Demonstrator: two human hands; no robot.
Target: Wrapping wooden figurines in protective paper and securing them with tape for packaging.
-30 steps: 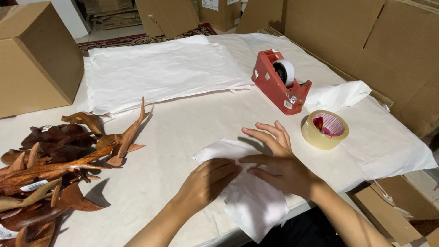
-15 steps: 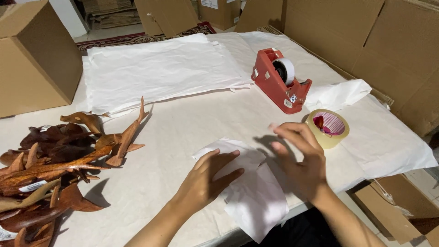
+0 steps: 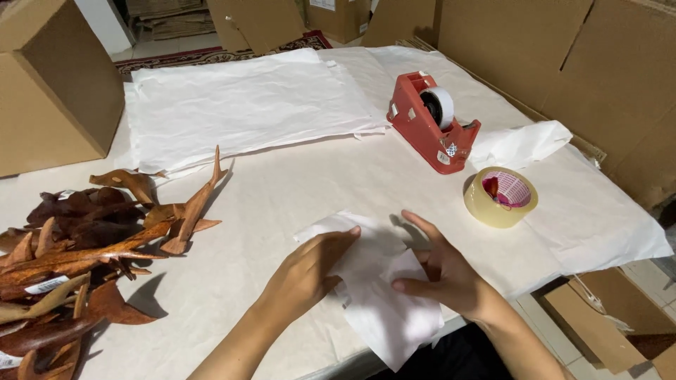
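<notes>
Tabletop (image 3: 296, 183): paper bundle (image 3: 380, 295) diagonal, near-right

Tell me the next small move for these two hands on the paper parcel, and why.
Probably press the loose flap down flat and hold it. The left hand lies on the white paper parcel, the right hand has fingers on its other side, and the paper is only partly folded, its lower end hanging off the table edge. The red tape dispenser stands within likely reach.

A red tape dispenser (image 3: 431, 127), tape roll (image 3: 501, 197), wooden carvings (image 3: 77, 246) and cardboard boxes (image 3: 53, 91).
</notes>
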